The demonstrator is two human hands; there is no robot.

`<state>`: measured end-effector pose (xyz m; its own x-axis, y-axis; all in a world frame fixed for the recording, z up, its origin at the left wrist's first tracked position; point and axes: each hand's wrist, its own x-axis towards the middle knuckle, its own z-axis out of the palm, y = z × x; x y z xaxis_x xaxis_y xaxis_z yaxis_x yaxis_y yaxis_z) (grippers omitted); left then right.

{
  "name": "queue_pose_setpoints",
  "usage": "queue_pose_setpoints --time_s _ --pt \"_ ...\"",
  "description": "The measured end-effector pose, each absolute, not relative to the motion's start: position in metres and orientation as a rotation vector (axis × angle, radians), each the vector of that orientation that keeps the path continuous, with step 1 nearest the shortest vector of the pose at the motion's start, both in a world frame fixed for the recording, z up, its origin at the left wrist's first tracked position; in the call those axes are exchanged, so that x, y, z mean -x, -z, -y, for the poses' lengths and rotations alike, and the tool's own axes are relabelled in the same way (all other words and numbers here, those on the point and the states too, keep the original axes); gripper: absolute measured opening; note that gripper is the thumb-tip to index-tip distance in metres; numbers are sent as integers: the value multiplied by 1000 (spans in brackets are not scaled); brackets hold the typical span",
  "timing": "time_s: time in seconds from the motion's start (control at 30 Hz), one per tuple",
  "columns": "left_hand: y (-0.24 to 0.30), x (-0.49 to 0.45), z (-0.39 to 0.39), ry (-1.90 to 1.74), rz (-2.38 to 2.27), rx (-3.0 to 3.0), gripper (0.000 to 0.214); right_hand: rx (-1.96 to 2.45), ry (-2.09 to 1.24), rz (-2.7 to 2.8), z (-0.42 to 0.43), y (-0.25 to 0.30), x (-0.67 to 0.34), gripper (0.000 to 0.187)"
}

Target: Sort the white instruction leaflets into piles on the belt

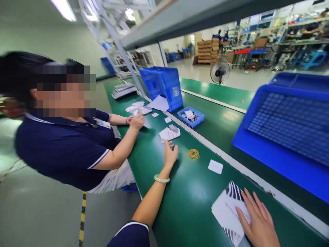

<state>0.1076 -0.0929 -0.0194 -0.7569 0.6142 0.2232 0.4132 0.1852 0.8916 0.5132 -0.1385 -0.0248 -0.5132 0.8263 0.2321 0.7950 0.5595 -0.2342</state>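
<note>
My left hand [171, 155], with a pale bangle on its wrist, reaches forward over the green bench with its fingers apart. Its fingertips are at the near edge of a small pile of white printed sheets [169, 133]; whether they touch it, I cannot tell. My right hand [259, 216] lies with fingers stretched out on the right side of a stack of white leaflets [228, 209] with black wavy stripes. Between the hands are a tangle of yellow rubber bands [194, 154] and a small white card [215, 167].
On the left a co-worker in a dark shirt [66, 147] handles papers at the same green bench [185, 195]. A small blue basket [190, 117] and a blue crate [164, 87] stand behind. At right leans a large blue crate [288, 127]. A shelf beam [200, 20] runs overhead.
</note>
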Motion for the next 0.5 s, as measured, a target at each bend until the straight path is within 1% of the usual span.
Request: queue_pose_setpoints --time_s 0.07,0.17,0.27,0.37,0.43,0.5 --pt "21 -129 115 -1550 -2174 -1034 65 1365 -176 2493 143 13 -512 53" --pt "15 -168 174 -1442 -2012 -1094 59 1398 -218 2515 151 5 -507 51" --pt "1 -206 259 -1403 -1862 -931 41 1367 -234 2521 165 5 -496 50" --pt "-6 -235 346 -1276 -2039 -755 26 1340 -253 2490 185 8 -475 49" --pt "-4 -249 392 -1222 -2109 -684 23 1302 -302 2475 204 9 -456 49" --pt "2 -261 421 -1267 -2109 -472 24 1223 -399 2503 228 8 -435 48"
